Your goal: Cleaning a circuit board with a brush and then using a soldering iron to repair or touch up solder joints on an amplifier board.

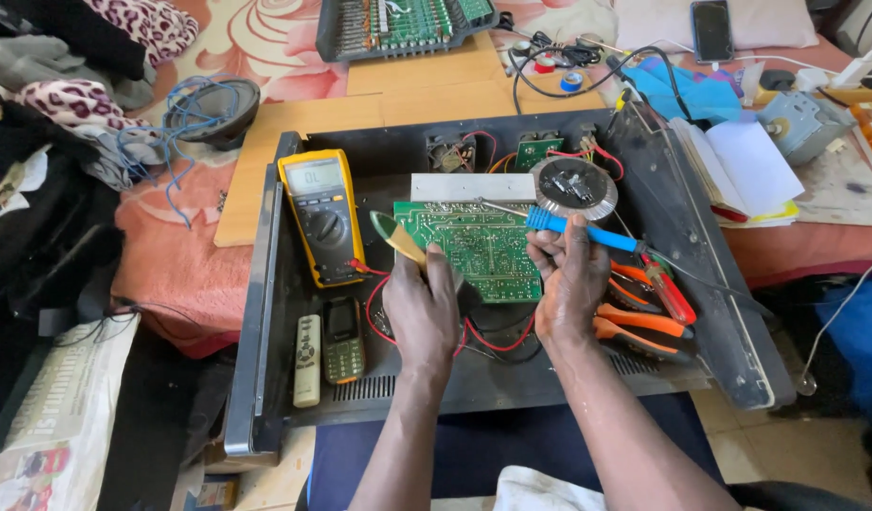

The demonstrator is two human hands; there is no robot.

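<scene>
**A:** Where does the green circuit board (480,248) lie, taking the black open chassis (266,312) as the landmark?

**B:** Inside it, near the middle, lying flat with its solder side up. Its long axis runs left to right across the chassis. The yellow multimeter (323,216) lies to its left inside the chassis, and the round toroidal transformer (574,187) sits behind its right corner.

**A:** And the hands?

**B:** The right hand (570,284) is at the board's right edge, fingers closed around the blue handle of a soldering iron (580,230). The iron's long axis lies almost level, tip pointing left and slightly away, over the board's far edge. So the board lies left of and beneath those fingers.

**A:** The left one?

**B:** The left hand (425,312) is at the board's near left corner, fingers wrapped around a wooden-handled tool (398,238), probably a small brush, with its greenish end angled up and left, away from the board. The board is just to the right of that hand.

**A:** Which hand is nearer?

**B:** Both border the board; the iron's tip is the part actually over it.

**A:** Anything beside the right hand?

**B:** Orange-handled pliers (640,322) lie in the chassis, just right of it.
</scene>
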